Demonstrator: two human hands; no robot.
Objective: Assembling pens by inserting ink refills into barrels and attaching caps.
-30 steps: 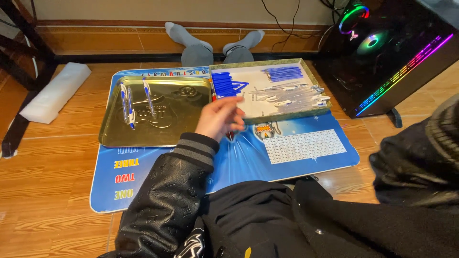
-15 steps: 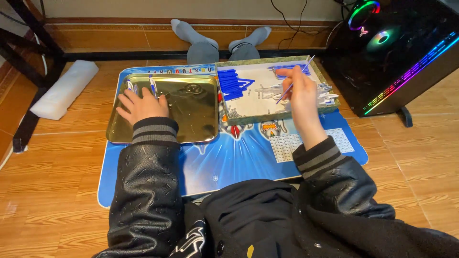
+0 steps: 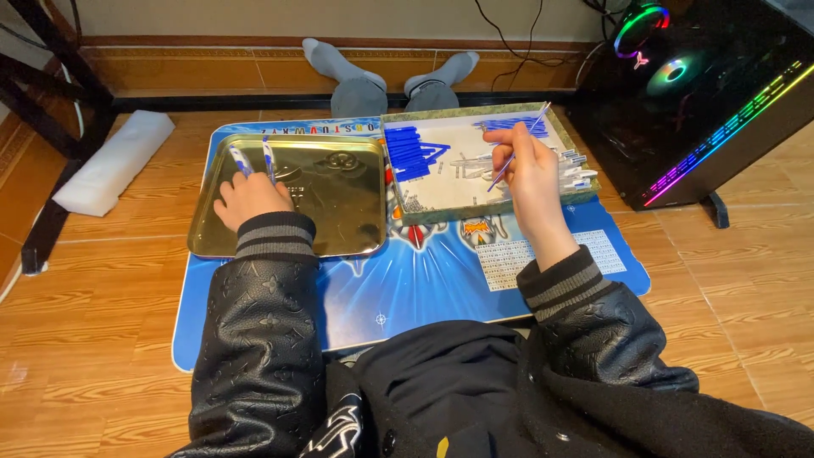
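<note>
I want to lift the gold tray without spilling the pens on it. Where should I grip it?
Grip the gold tray by its raised rim at the near right corner, coming from the near side. That rim is bare there; the left hand and two pens sit at the far left end.

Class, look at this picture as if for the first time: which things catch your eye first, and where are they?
The glowing computer case at the top right stands out most. Below it, on a blue mat, the left hand rests in a gold tray, while the right hand holds a thin blue stick over a box of blue and white parts.
</note>
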